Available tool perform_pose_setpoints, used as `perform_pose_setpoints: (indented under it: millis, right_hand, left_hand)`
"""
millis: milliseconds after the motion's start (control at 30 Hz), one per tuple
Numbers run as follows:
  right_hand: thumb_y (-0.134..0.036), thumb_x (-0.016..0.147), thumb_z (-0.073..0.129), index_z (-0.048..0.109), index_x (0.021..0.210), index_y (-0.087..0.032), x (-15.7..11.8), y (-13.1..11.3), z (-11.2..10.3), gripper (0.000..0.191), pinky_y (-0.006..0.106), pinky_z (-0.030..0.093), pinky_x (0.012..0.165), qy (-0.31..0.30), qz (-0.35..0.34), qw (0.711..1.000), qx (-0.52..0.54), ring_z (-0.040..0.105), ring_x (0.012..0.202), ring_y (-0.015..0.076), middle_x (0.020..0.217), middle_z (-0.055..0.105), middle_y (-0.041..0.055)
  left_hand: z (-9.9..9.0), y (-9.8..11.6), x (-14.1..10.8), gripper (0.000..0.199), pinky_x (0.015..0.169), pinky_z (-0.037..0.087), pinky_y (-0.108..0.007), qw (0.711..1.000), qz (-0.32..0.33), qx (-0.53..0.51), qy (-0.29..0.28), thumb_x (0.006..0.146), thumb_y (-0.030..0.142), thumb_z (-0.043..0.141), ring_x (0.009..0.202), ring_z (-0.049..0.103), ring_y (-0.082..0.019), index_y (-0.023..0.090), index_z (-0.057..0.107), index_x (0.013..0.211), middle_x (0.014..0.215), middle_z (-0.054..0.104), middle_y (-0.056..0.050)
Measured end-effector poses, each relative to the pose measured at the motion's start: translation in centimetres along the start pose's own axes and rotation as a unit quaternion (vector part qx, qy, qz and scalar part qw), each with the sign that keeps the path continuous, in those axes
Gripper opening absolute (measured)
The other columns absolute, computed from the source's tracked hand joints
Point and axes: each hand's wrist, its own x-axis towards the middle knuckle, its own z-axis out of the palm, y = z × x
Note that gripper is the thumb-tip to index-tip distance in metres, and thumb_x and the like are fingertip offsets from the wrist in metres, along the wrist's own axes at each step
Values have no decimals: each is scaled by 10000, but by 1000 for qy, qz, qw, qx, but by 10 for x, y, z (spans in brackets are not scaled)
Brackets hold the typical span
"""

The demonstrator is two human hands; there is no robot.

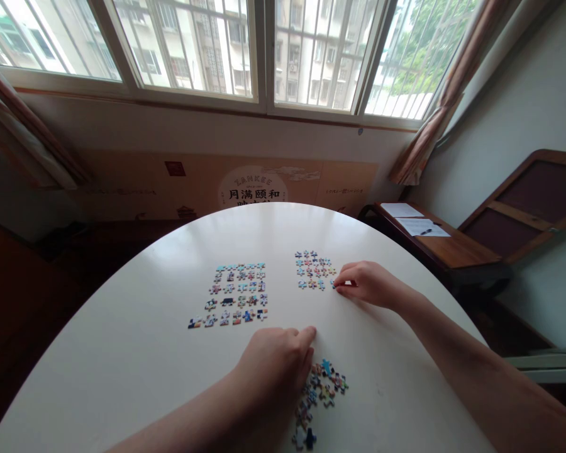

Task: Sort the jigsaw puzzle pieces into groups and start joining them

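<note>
My right hand (365,281) pinches a small puzzle piece (332,284) between thumb and fingertips, at the right end of the lowest row of the right-hand puzzle group (314,270). That piece touches or nearly touches the tabletop. Nearer to me, my left hand (283,355) is palm down beside a loose pile of puzzle pieces (327,393). Its index finger is stretched out and apart from the digit below; no piece shows in it, and its other fingers are partly hidden. Left of the centre, several rows of spaced puzzle pieces (242,287) lie on the table.
The pieces lie on a round white table (122,340). Beyond its far edge a printed cardboard panel (311,182) leans under the windows. A wooden side table (457,245) with papers (417,226) and a pen stands at the right, near a wooden chair back (528,195).
</note>
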Motion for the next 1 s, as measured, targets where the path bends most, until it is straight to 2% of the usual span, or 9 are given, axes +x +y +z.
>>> perform_pose_setpoints:
  millis: [167,400,600,733,800,933,1000]
  right_hand:
    - [-218,880,681,799,890,-272,3,-2,9,130,272,476,690,29,5,1000,9,683,768,153,914,765,1]
    - [-227,887,684,798,896,-275,4,-1,13,124,272,466,695,39,5,999,4,681,786,153,930,764,-5]
    - [-220,874,694,799,900,-262,3,-4,9,116,263,442,650,39,8,999,8,651,713,137,877,752,-5]
    - [-229,876,702,787,871,-221,2,-16,-2,85,257,454,663,43,-2,997,59,631,700,131,820,731,11]
    - [-254,874,717,773,828,-202,1,-27,-8,89,252,445,649,4,-19,996,88,613,682,128,756,701,9]
    - [-320,860,745,759,820,-197,-4,-55,-14,129,245,401,614,-150,-84,980,97,579,650,111,713,666,-13]
    - [-337,840,762,752,809,-200,-6,-68,-13,140,245,379,605,-197,-97,972,89,560,635,104,703,658,-22]
  left_hand:
    - [-2,1,0,254,632,510,-333,1000,-2,4,-8,945,238,436,711,702,-245,200,640,1091,829,741,-66]
    - [-4,1,1,283,631,517,-356,1000,-1,7,-14,947,249,425,721,710,-262,198,647,1116,851,748,-75]
    - [-4,0,1,278,644,519,-346,1000,1,10,-14,954,259,430,720,706,-251,204,650,1114,846,746,-69]
    - [-4,-2,2,248,635,495,-316,1000,6,9,-15,941,229,440,739,707,-239,209,637,1090,871,752,-65]
    - [-5,-2,2,208,627,474,-300,1000,-8,10,-20,940,221,440,737,702,-228,197,618,1045,864,750,-64]
    - [-8,-2,2,162,606,439,-309,999,-34,7,-25,958,285,443,721,692,-240,190,574,953,821,736,-64]
    - [-8,-2,2,183,595,426,-315,999,-32,9,-28,956,352,473,717,688,-254,197,565,923,806,729,-66]
